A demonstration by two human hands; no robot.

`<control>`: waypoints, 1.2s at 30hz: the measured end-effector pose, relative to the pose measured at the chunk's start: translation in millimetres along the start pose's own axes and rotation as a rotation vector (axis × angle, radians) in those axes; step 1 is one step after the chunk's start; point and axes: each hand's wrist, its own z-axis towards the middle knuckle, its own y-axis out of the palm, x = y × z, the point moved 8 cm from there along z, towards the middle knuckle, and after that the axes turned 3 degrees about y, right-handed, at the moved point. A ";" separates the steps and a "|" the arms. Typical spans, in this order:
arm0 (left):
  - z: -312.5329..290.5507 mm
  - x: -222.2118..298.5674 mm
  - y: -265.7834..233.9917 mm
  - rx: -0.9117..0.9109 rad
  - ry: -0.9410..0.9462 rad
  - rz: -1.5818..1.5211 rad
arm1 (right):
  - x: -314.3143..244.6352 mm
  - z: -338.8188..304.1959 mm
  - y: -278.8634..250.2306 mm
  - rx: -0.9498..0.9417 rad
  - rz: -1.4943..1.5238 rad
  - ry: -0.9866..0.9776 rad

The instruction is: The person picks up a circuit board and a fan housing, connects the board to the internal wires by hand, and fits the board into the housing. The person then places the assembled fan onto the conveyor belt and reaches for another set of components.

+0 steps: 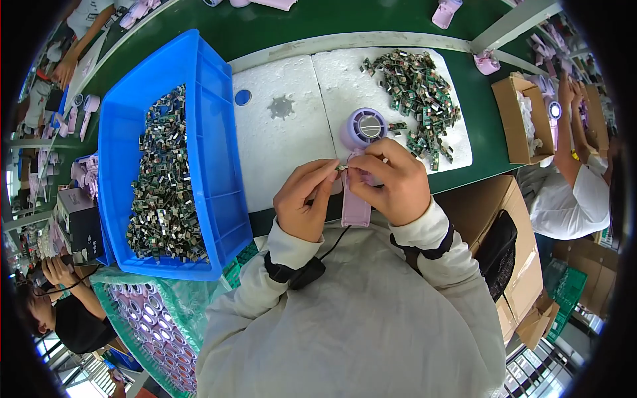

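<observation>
Small green circuit board (341, 168) above the near part of a lilac handheld fan housing (356, 212), as I view it remotely through the head camera. I judge the board light, stiff and rather fragile: its edges offer the safest hold, since pressure on its face could harm the mounted parts, and so small a piece could easily slip from the fingertips. The housing I take for light, smooth, rigid plastic, best steadied by its handle; its round head points away from the body. My left hand (300, 204) pinches the board between thumb and index fingertip, its other fingers curled. My right hand (398, 186) is arched over the housing, thumb and index fingertip drawn narrowly together just beside the board; I cannot tell whether they grip the board or something at the housing. Both wrists turn inward, the forearms rising from the lower edge. Further boards lie in a loose pile (421, 93) on white foam sheets (265, 152) and in a blue bin (222, 166) to the left.
</observation>
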 end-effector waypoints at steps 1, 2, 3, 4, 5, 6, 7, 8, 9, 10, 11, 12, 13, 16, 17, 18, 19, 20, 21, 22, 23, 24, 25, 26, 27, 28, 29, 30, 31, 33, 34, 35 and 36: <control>-0.6 3.2 -0.1 -0.017 0.038 0.067 | -4.2 1.6 -0.7 -0.030 -0.038 -0.050; -0.2 7.6 0.5 -0.036 0.078 0.132 | -7.8 2.9 -1.7 -0.058 -0.078 -0.100; 0.6 9.8 0.0 -0.039 0.078 0.131 | -10.4 2.9 -1.1 -0.086 -0.117 -0.149; 1.0 17.9 0.1 -0.045 0.148 0.197 | -7.9 2.9 -2.2 -0.085 -0.118 -0.146; 1.5 26.5 0.8 -0.051 0.217 0.263 | -4.9 2.6 -3.2 -0.087 -0.075 -0.140; 0.9 33.0 2.2 -0.057 0.288 0.328 | -2.0 2.1 -3.8 -0.088 -0.032 -0.135; 0.9 32.7 2.8 -0.060 0.288 0.329 | 0.1 2.2 -4.3 -0.089 0.012 -0.131; 0.7 30.7 2.9 -0.054 0.275 0.313 | 1.6 2.0 -4.3 -0.088 0.012 -0.129; 0.5 28.1 3.1 -0.048 0.262 0.298 | 4.5 1.8 -3.2 -0.102 0.042 -0.106; 0.2 25.4 3.1 -0.043 0.249 0.283 | 7.3 1.5 -2.1 -0.116 0.071 -0.083; -0.1 22.8 2.9 -0.047 0.248 0.282 | 10.0 1.3 -1.1 -0.130 0.101 -0.059; 0.9 17.5 1.3 -0.060 0.208 0.215 | 10.8 2.1 -2.1 -0.127 0.102 -0.054; 2.0 12.5 0.1 -0.072 0.166 0.147 | 7.5 3.2 -2.9 -0.140 0.084 -0.093; 2.5 1.9 2.1 -0.103 0.095 0.018 | 2.8 4.6 -5.7 -0.164 0.050 -0.162; 3.7 -0.2 3.2 -0.115 0.071 -0.044 | 3.5 5.4 -6.8 -0.168 0.053 -0.163; 4.0 -2.1 4.2 -0.125 0.045 -0.105 | 4.2 5.6 -7.4 -0.174 0.055 -0.164; 3.5 -1.8 4.9 -0.132 0.043 -0.104 | 4.4 4.6 -7.2 -0.180 0.058 -0.166; 2.8 -1.6 3.8 -0.108 0.035 -0.098 | 4.3 3.0 -6.1 -0.177 0.060 -0.161; 1.8 -1.0 3.1 -0.084 0.028 -0.092 | 6.3 1.7 -5.0 -0.155 0.078 -0.119; 2.0 -0.3 3.4 -0.058 0.024 -0.087 | 8.4 1.2 -4.0 -0.133 0.095 -0.080; 1.1 1.5 6.4 -0.060 0.024 -0.086 | 10.0 0.7 -2.9 -0.111 0.112 -0.041; -0.2 6.9 6.7 -0.027 0.058 0.021 | 6.3 -0.4 -0.3 -0.109 0.113 -0.043; -1.4 12.3 7.5 0.006 0.092 0.128 | 7.8 -2.0 0.2 -0.075 0.156 0.047; -1.6 17.1 8.3 0.041 0.126 0.235 | 9.2 -4.0 0.9 -0.041 0.199 0.136; -2.4 17.6 11.4 0.041 0.129 0.234 | 11.4 -7.1 1.6 -0.006 0.239 0.226; -3.1 21.6 13.4 0.069 0.184 0.276 | 8.6 -7.9 4.0 -0.003 0.236 0.222; -4.2 25.1 15.4 0.095 0.241 0.316 | 10.0 -10.0 5.1 0.029 0.254 0.248; -5.0 29.3 16.3 0.122 0.301 0.353 | 11.5 -11.9 5.7 0.064 0.270 0.272; -6.7 30.8 15.0 0.123 0.313 0.343 | 11.9 -13.6 5.7 0.101 0.284 0.293; -8.5 32.1 12.1 0.109 0.323 0.404 | 10.2 -14.1 7.9 0.088 0.275 0.270; -3.6 32.7 12.7 0.109 0.342 0.429 | 13.0 -7.2 6.7 0.065 0.281 0.250; 1.1 38.8 10.6 0.114 0.380 0.398 | 16.4 1.5 -1.7 0.090 0.246 0.227; 9.7 38.0 4.8 0.099 0.287 0.375 | 16.7 12.4 -4.4 0.036 0.224 0.182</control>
